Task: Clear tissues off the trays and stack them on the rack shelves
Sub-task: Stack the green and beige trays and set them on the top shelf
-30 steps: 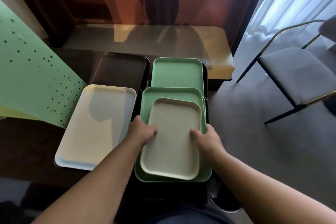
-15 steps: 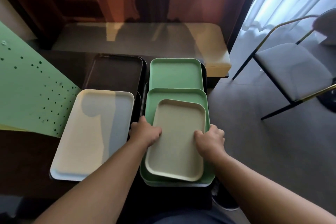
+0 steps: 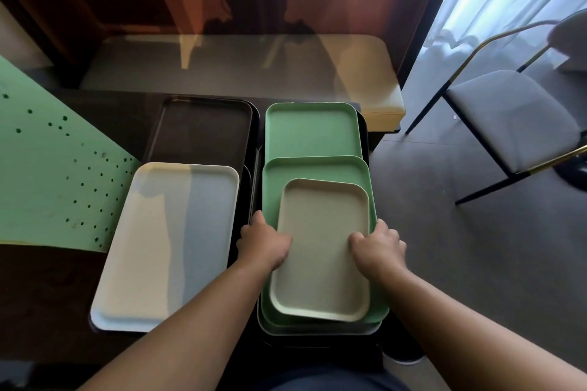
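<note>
Hands are gripping: left hand [image 3: 265, 240] and right hand [image 3: 379, 244] pinching beige tray [image 3: 320, 251] edges atop green tray [image 3: 317, 168]; uneven lifting is risking a slide.

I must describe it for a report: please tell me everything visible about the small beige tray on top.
The beige tray is a smooth, plastic-looking rectangle with rounded corners and a low raised rim. It is empty and lies flat, slightly askew, on a larger green tray atop the right stack. The left hand grips its left edge and the right hand its right edge.
</note>
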`<state>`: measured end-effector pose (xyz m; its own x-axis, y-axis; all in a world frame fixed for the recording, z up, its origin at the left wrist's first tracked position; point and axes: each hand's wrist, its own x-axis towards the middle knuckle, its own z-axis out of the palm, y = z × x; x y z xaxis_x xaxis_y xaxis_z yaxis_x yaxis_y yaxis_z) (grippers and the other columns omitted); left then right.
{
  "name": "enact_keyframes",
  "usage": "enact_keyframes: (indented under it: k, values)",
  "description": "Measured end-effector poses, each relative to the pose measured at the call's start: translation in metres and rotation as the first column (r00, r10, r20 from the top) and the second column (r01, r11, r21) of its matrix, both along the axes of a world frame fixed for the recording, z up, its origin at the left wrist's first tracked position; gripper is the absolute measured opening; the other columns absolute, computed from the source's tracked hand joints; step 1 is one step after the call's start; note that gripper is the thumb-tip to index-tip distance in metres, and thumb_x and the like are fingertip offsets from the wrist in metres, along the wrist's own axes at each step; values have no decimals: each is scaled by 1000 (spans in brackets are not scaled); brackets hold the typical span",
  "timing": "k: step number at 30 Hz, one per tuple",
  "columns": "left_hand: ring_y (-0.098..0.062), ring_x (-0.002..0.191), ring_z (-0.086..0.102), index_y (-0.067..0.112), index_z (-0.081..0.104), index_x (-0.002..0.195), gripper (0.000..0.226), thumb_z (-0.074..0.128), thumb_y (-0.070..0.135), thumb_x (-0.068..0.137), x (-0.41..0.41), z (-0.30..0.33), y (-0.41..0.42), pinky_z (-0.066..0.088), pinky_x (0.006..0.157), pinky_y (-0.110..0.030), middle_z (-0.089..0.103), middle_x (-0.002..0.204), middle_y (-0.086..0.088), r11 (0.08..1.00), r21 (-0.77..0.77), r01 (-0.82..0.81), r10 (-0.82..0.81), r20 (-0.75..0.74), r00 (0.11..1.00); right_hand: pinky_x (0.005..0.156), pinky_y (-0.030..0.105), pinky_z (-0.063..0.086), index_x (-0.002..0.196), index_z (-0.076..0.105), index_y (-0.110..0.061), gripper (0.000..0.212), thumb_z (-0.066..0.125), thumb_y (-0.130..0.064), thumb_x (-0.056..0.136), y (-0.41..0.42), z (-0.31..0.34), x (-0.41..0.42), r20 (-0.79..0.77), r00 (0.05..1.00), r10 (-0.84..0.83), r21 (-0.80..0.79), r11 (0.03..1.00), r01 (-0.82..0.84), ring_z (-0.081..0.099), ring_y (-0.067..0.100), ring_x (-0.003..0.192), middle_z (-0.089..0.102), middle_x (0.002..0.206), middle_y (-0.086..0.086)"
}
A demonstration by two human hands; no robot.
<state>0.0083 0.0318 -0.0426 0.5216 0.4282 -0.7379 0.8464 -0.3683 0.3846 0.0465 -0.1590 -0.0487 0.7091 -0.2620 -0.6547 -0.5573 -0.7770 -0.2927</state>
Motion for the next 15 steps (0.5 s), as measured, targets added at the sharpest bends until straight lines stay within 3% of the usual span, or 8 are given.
enact_keyframes:
  k: [5,9,12,15]
  values:
    - [-38,131,50,21,26,158,86,57,36,79,-1,-2,4,44,110,-47,44,151,-14,999,-37,9,-9,11,1000,111,47,35,146,39,-10,54,47,-33,97,-1,-1,-5,-5,1000,-20,30,999,20,31,37,142,39,152,16]
    - [-32,112,65,20,44,144,79,55,40,68,-3,-1,9,54,99,-46,65,130,-6,994,-106,-30,35,41,999,117,46,31,161,25,-12,70,49,-32,98,-1,-1,-14,-21,999,-49,67,996,51,26,37,148,31,161,15]
    - [-33,107,65,12,46,139,66,60,32,77,-3,5,6,54,94,-40,66,123,-9,988,-126,-90,98,64,993,114,46,37,152,41,-14,60,49,-30,95,-2,-2,-18,-39,994,-102,93,990,105,34,37,142,36,154,14]
    - [-30,98,66,8,47,136,64,62,29,78,-2,7,6,56,91,-43,66,113,-9,980,-146,-139,152,84,985,107,47,47,121,63,-20,41,48,-33,85,-3,1,-16,-45,983,-176,152,972,181,50,38,126,51,135,11]
